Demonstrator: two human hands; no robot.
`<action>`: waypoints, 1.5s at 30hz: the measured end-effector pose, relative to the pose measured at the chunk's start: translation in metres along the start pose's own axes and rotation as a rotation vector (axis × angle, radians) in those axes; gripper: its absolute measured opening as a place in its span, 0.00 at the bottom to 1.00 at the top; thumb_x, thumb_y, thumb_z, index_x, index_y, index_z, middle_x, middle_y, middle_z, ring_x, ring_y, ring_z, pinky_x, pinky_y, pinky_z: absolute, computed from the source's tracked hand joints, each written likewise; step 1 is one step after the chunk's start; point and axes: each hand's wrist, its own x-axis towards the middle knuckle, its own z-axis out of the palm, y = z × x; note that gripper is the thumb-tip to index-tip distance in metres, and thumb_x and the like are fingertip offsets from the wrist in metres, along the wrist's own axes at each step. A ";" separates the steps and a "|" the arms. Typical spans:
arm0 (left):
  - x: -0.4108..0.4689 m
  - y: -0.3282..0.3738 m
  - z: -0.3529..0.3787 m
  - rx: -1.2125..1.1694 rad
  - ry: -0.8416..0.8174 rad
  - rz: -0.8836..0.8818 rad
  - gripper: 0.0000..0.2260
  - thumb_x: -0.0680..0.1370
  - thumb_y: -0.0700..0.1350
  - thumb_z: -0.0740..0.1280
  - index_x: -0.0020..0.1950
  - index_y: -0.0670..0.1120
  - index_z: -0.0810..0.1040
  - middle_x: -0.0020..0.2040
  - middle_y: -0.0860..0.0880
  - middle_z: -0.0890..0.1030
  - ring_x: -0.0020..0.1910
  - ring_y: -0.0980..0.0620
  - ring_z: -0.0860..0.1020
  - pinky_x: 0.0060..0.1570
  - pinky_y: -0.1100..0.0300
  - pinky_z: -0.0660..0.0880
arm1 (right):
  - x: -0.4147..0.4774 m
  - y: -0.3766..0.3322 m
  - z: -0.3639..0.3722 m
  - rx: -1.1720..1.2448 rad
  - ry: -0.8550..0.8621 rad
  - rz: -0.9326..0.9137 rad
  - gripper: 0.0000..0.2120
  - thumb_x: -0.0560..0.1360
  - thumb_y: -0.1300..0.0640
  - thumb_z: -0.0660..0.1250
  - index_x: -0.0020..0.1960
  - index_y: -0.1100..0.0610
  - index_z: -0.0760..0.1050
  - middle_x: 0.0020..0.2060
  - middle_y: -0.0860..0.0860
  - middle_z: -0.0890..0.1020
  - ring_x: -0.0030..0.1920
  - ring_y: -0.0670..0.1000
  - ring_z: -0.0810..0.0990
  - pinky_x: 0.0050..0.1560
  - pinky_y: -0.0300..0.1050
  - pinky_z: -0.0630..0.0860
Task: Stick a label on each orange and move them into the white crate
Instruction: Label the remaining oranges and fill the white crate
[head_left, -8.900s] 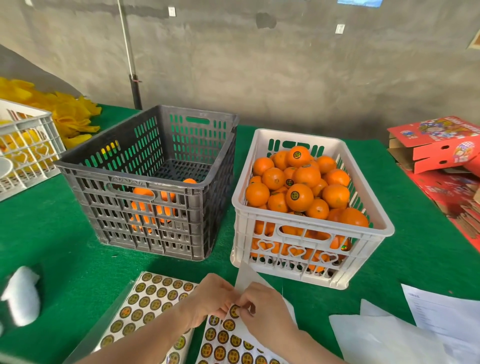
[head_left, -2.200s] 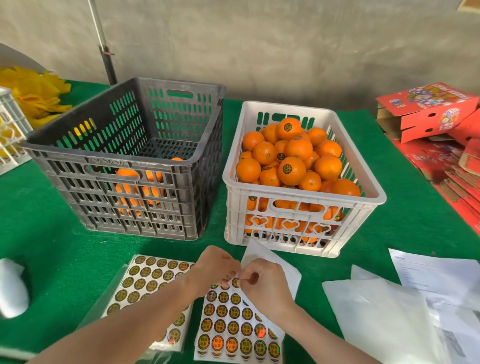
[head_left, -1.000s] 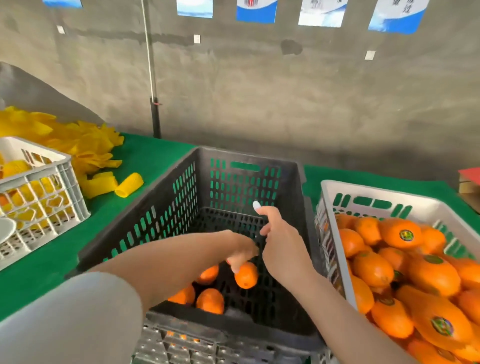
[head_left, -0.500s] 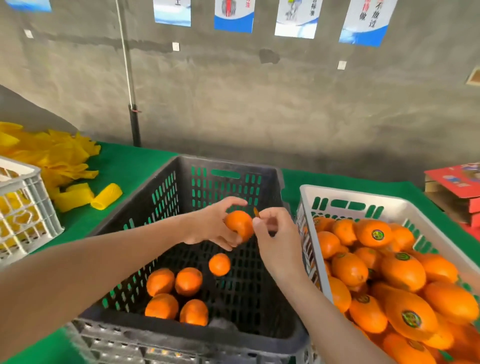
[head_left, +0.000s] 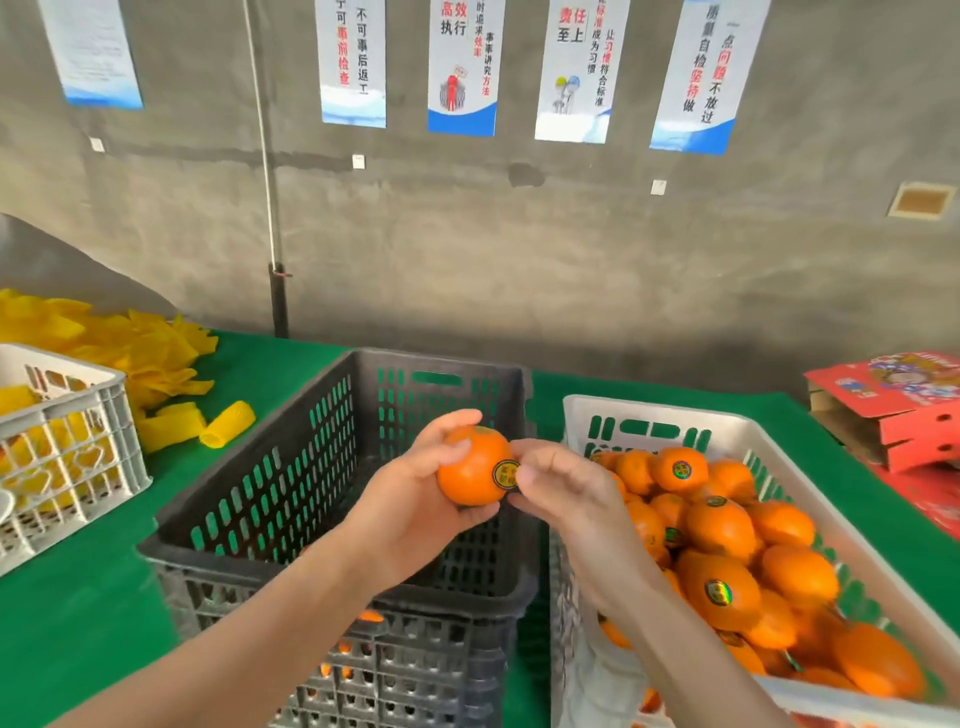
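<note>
**Orange in hand** (head_left: 470, 470): held in the air over the black crate (head_left: 311, 457), near its right wall and just left of the white crate (head_left: 579, 421). Not yet in the white crate.

**Left hand** (head_left: 410, 512): fingers curled round the orange from below and behind, gripping it.

**Label** (head_left: 505, 474): round, dark with gold, lying on the side of the orange that faces the right hand.

**Right hand** (head_left: 566, 486): thumb and forefinger closed at the label's edge, pinching and pressing it to the peel. Whether it is fully stuck down cannot be told.

**Finished stock** (head_left: 722, 527): the white crate is heaped with oranges, several showing labels on top.

**Stock left** (head_left: 370, 617): bits of orange show through the lower slots of the black crate's near wall. The count cannot be told, since the arms hide its floor.

**Progress, judged**: most of the lot looks done. This orange needs its label finished and a short move right, and then the few in the black crate.

**Also on the green surface** (head_left: 78, 634): a second white crate (head_left: 67, 447) and yellow foam sleeves (head_left: 156, 358) at left, red cartons (head_left: 893, 410) at right.
</note>
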 end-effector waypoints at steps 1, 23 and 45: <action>-0.003 -0.005 0.008 -0.019 -0.006 -0.002 0.17 0.70 0.43 0.66 0.58 0.52 0.78 0.52 0.45 0.83 0.44 0.47 0.82 0.44 0.53 0.78 | -0.007 -0.003 -0.006 -0.045 0.008 -0.027 0.06 0.76 0.62 0.65 0.44 0.65 0.77 0.56 0.55 0.79 0.59 0.54 0.77 0.62 0.58 0.73; -0.022 -0.097 0.106 -0.078 -0.080 -0.050 0.23 0.68 0.42 0.67 0.63 0.43 0.73 0.52 0.40 0.83 0.49 0.41 0.82 0.42 0.51 0.80 | -0.091 0.002 -0.092 -0.456 0.377 -0.285 0.15 0.67 0.59 0.75 0.43 0.43 0.71 0.38 0.44 0.79 0.38 0.44 0.80 0.35 0.33 0.75; 0.048 -0.187 0.092 1.672 0.207 0.194 0.06 0.80 0.50 0.59 0.46 0.55 0.74 0.37 0.55 0.76 0.35 0.59 0.74 0.33 0.66 0.72 | 0.021 0.086 -0.249 -0.788 0.633 0.256 0.33 0.68 0.59 0.75 0.68 0.57 0.64 0.61 0.56 0.74 0.62 0.58 0.73 0.59 0.53 0.74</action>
